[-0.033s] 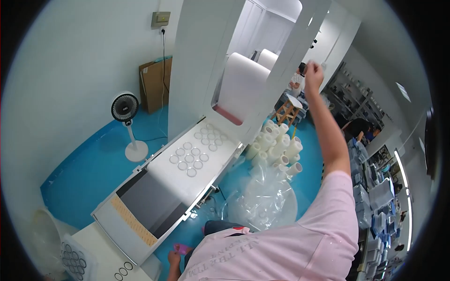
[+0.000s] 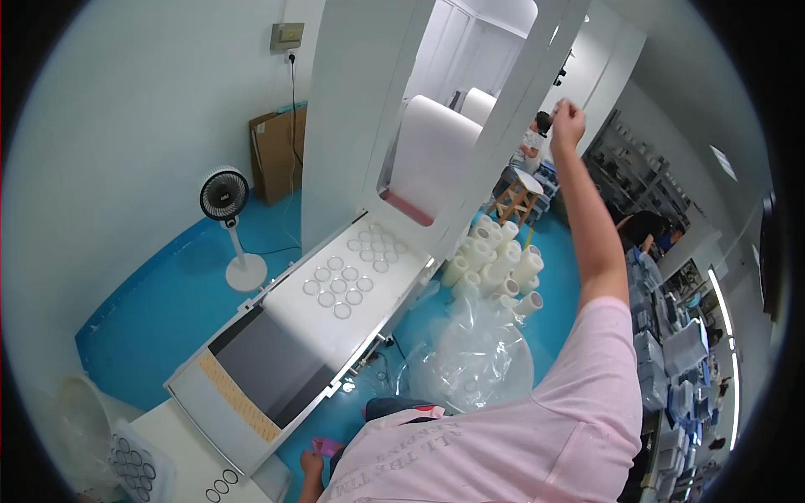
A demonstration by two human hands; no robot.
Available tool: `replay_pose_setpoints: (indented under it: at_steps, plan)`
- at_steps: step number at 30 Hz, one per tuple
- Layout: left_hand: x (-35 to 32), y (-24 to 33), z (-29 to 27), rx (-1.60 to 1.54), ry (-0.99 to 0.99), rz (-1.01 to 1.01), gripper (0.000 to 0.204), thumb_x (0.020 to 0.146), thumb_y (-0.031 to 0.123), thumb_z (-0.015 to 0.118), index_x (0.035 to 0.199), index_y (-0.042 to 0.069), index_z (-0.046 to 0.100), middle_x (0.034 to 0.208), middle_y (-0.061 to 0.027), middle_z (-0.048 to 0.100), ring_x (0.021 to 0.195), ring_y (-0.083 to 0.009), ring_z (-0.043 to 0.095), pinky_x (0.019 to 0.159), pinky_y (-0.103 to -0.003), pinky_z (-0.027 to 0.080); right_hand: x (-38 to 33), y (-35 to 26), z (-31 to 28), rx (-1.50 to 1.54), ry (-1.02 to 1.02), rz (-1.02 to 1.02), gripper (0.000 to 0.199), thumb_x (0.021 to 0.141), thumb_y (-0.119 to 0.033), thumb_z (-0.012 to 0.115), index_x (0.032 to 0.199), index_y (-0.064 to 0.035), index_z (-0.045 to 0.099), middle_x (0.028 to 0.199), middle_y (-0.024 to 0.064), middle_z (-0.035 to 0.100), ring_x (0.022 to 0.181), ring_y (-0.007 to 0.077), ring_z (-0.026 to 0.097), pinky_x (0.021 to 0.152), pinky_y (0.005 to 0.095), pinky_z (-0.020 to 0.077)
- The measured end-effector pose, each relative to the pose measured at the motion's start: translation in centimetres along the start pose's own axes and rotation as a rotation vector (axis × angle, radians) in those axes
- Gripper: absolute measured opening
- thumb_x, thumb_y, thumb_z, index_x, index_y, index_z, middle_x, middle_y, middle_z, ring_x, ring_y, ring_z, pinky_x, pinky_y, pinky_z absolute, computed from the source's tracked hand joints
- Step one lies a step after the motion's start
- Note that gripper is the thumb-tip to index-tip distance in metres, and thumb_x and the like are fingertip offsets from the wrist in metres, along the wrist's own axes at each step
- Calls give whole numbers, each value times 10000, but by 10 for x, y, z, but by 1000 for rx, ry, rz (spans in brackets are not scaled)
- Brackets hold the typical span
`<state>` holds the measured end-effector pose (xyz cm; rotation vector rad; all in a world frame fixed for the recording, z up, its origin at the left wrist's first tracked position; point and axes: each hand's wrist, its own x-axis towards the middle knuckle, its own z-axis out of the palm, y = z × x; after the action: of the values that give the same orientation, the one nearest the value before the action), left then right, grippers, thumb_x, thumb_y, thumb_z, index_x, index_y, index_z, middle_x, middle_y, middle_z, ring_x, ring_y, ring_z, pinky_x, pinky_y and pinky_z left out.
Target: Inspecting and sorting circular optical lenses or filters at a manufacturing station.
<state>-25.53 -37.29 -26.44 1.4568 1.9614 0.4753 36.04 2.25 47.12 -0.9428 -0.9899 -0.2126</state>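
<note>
My right hand (image 2: pixel 568 124) is raised high beside the tall white machine (image 2: pixel 356 109), its fingers closed. Whatever they may pinch is too small to make out. Low by my side hangs my left hand (image 2: pixel 311 463), curled shut, with nothing visible in it. It is nearest to a pink slipper (image 2: pixel 324 445) on the floor and the end of the conveyor. Several clear rings (image 2: pixel 343 310) lie flat in two groups on the white conveyor belt (image 2: pixel 293 295), which leads to the machine's opening.
A white fan (image 2: pixel 245 270) stands left of the conveyor. To its right are several film rolls (image 2: pixel 501 267) and a round tub with clear plastic film (image 2: pixel 470 356). Dark rings (image 2: pixel 222 486) lie on a table at lower left, beside a tray of rings (image 2: pixel 134 465). A person sits near a stool (image 2: pixel 527 182).
My raised right hand has shifted slightly to the right and tilted, its fingers still closed. The rings on the belt look almost unmoved.
</note>
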Motion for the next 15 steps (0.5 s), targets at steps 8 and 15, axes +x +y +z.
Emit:
replay_pose_setpoints:
  at_steps: [8, 15]
  plan:
    - [-19, -3, 37, -37, -234, 85, 361, 814, 332, 599, 744, -17, 662, 718, -254, 610, 615, -416, 575, 564, -516, 381, 100, 33, 35, 313, 119, 307, 292, 824, -242, 756, 859, 27, 647, 734, 77, 648, 607, 135, 610, 559, 247, 532]
    - [-18, 28, 30, 44, -180, -79, 461, 862, 423, 585, 765, -23, 649, 745, -268, 610, 654, -434, 572, 589, -518, 395, 98, 39, 36, 399, 63, 82, 266, 768, -129, 792, 890, 83, 686, 805, 83, 683, 686, 143, 655, 711, 256, 588]
